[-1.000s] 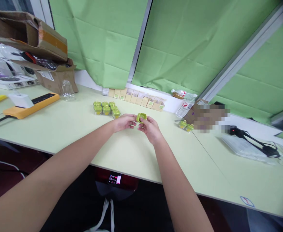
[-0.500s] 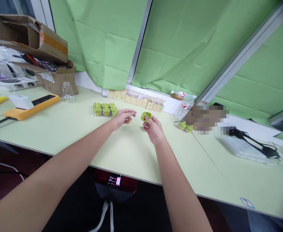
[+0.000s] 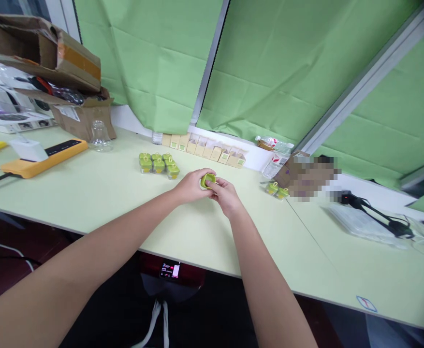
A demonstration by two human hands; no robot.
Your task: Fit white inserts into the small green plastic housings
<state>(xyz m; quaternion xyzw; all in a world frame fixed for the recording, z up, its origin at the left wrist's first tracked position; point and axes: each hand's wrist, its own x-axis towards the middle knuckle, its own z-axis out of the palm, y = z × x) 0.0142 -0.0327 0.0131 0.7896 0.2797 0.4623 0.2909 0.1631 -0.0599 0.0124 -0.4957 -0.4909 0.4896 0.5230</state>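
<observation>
A small hollow green lid [image 3: 208,181] is held between my two hands above the middle of the table, its open side facing me. My left hand [image 3: 193,186] curls around its left and far sides. From the right, my right hand [image 3: 228,195] grips it, the thumb pressed at the opening. Whatever may lie under the lid is hidden by my fingers. To the left stands a cluster of small clear boxes with green lids and loops [image 3: 158,165]. Two similar green-lidded boxes [image 3: 277,190] sit farther right.
Small cardboard boxes [image 3: 206,149] line the back wall. Plastic bottles [image 3: 273,164] lean at the back right. An orange power strip [image 3: 45,159], a clear jar [image 3: 100,137] and cardboard cartons [image 3: 84,118] occupy the left. On the right lie a black headset-like device [image 3: 378,215] and clear plastic packaging [image 3: 357,224].
My right hand has brought the green lid left, and my left hand has moved right and closed around it. The left hand no longer covers the boxed cluster's right edge.
</observation>
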